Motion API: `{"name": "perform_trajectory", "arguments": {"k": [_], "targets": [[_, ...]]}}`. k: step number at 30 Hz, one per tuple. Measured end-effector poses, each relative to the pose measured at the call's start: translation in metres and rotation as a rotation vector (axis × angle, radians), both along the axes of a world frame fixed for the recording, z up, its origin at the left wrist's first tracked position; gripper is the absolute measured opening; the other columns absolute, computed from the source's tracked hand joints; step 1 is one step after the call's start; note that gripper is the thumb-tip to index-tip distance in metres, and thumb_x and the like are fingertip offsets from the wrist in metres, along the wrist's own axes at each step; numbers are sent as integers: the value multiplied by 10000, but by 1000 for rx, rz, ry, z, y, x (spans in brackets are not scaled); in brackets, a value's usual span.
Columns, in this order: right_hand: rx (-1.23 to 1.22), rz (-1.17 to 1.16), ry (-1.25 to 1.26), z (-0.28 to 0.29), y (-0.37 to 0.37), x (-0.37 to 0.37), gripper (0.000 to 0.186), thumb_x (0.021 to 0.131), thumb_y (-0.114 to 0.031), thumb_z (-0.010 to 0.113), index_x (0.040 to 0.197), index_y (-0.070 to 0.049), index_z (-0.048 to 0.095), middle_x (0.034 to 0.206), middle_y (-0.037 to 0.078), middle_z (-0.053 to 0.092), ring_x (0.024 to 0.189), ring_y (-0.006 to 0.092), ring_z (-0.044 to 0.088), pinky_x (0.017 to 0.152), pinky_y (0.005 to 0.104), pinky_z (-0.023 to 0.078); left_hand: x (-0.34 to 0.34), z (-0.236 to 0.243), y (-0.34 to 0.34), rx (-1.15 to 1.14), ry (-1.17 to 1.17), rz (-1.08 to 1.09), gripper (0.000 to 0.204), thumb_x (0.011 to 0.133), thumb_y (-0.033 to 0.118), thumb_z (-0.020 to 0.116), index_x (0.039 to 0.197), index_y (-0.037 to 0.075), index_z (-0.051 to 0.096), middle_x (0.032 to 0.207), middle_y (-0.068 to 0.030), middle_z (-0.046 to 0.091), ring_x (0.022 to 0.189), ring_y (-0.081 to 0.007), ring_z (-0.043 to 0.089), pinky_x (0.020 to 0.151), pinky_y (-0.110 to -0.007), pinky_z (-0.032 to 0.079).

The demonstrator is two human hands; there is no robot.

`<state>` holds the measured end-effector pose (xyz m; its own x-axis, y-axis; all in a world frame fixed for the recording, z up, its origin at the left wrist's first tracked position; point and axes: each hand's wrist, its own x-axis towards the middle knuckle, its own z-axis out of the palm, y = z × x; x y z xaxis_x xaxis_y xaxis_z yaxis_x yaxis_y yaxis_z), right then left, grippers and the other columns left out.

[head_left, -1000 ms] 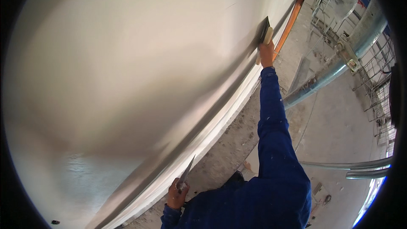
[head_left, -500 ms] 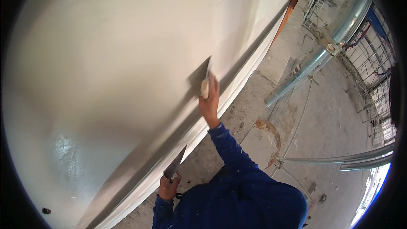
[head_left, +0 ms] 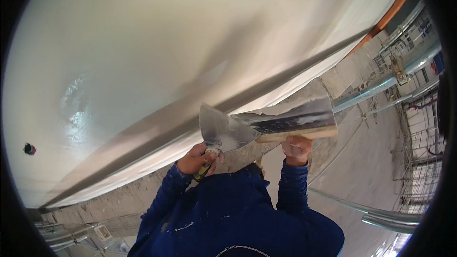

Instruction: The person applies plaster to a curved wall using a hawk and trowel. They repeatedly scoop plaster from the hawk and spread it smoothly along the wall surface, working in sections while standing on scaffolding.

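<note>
My left hand [head_left: 199, 161] grips the handle of a putty knife, its triangular steel blade [head_left: 221, 128] smeared with pale compound. My right hand [head_left: 296, 150] is closed on a wide trowel [head_left: 295, 116] with a long light wooden grip and a dark, compound-streaked face. The knife's blade overlaps the trowel's left end, in front of my body; whether they touch is hard to tell. Behind both tools rises a smooth off-white wall [head_left: 124, 38], with a wet-looking shiny patch at left and a small dark hole [head_left: 29, 149].
An orange strip [head_left: 392, 7] edges the wall at upper right. A thick metal pipe with a clamp [head_left: 400, 69] crosses at right, with scaffolding [head_left: 416, 123] beyond. Lower metal tubes [head_left: 390, 222] lie at right over the grey floor [head_left: 354, 162].
My right hand has come away from the wall, down to my body, bringing the trowel to the knife. My left hand has risen. The view has rotated, bringing more scaffolding in at lower left.
</note>
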<state>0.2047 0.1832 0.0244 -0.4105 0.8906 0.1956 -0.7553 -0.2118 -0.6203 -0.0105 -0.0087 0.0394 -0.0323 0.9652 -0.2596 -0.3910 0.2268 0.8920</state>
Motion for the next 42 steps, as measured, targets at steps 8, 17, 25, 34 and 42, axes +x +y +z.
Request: {"name": "perform_trajectory", "arguments": {"k": [8, 17, 25, 34, 42], "targets": [[974, 159, -750, 46, -10, -20, 448, 626, 75, 561, 1065, -12, 581, 983, 115, 621, 910, 239, 595, 839, 318, 454, -1, 37, -3, 126, -122, -71, 228, 882, 214, 495, 914, -12, 505, 666, -68, 533, 489, -119, 489, 489, -246, 397], [-619, 295, -375, -25, -1, -15, 433, 690, -125, 555, 1087, 24, 468, 928, 132, 531, 848, 280, 559, 780, 404, 480, -23, 45, 52, 575, 1264, 164, 669, 668, -26, 604, 1282, 182, 443, 865, -74, 547, 651, -231, 560, 580, -306, 468], [-558, 227, -274, -6, -11, -28, 362, 644, -155, 560, 969, 3, 543, 900, 118, 557, 820, 263, 556, 759, 391, 482, -28, -5, 70, 324, 1638, 18, 603, 763, 29, 540, 1283, 315, 426, 903, -50, 566, 703, -249, 589, 611, -347, 496], [134, -725, -458, 38, 243, 11, 190, 718, -117, 616, 842, 13, 555, 862, 49, 526, 809, 145, 513, 681, 293, 421, -7, -39, 18, 46, 1319, 109, 639, 722, 37, 572, 1302, 256, 418, 886, -91, 544, 707, -276, 583, 628, -347, 485], [340, -945, -850, 44, 384, 6, 252, 691, -114, 589, 876, 55, 561, 712, 52, 543, 622, 158, 509, 588, 309, 414, -1, -41, 22, 35, 1230, 198, 614, 713, 18, 620, 1276, 203, 458, 881, -101, 539, 729, -268, 579, 634, -332, 473]]}}
